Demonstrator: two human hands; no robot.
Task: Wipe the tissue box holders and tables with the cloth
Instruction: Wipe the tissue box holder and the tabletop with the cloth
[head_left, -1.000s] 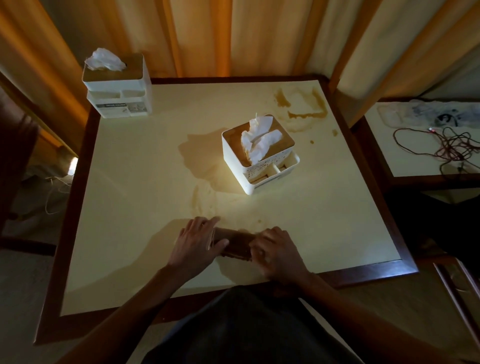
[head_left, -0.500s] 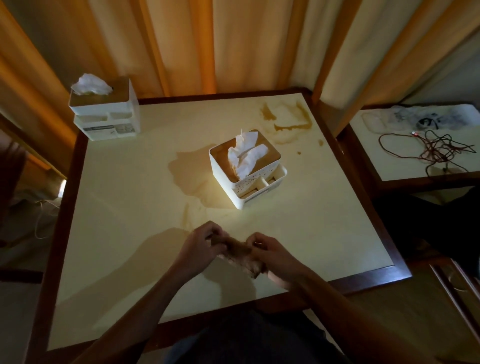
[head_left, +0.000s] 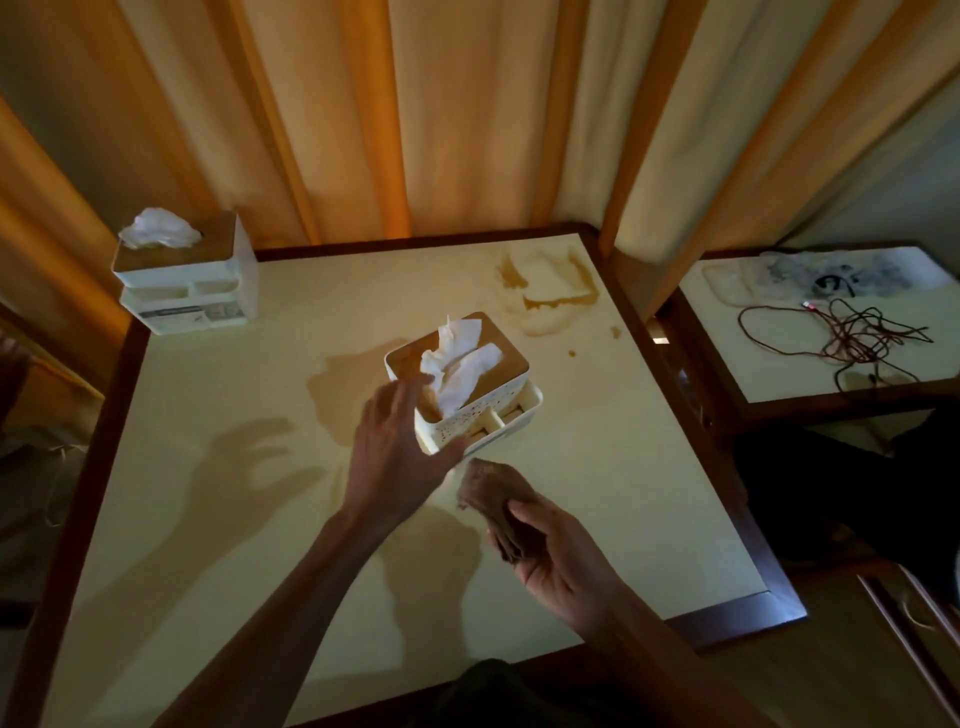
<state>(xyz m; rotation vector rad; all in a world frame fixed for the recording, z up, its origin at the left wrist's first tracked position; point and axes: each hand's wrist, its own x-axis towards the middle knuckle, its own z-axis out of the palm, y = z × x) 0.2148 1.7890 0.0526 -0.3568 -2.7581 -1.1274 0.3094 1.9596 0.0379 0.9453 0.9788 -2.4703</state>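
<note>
A white tissue box holder (head_left: 485, 402) with a wooden lid and tissue sticking out stands mid-table on the cream table (head_left: 218, 467). My left hand (head_left: 397, 447) reaches its near left corner, fingers spread and thumb along the holder's front edge; the hand looks open. My right hand (head_left: 556, 551) grips a folded brown cloth (head_left: 493, 501) just in front of the holder, above the table. A second white holder (head_left: 187, 286) with tissue stands at the far left corner. Brown stains (head_left: 550, 291) mark the far right of the tabletop.
The table has a dark wooden rim (head_left: 727, 618). A second small table (head_left: 810, 353) to the right carries tangled cables (head_left: 852, 332) and a plastic bag. Orange and cream curtains (head_left: 441, 114) hang behind. A dark chair stands at the right.
Both hands held the cloth together near the front edge. Now the left hand has let go and reached forward to the middle holder, while the right hand has lifted the cloth toward it.
</note>
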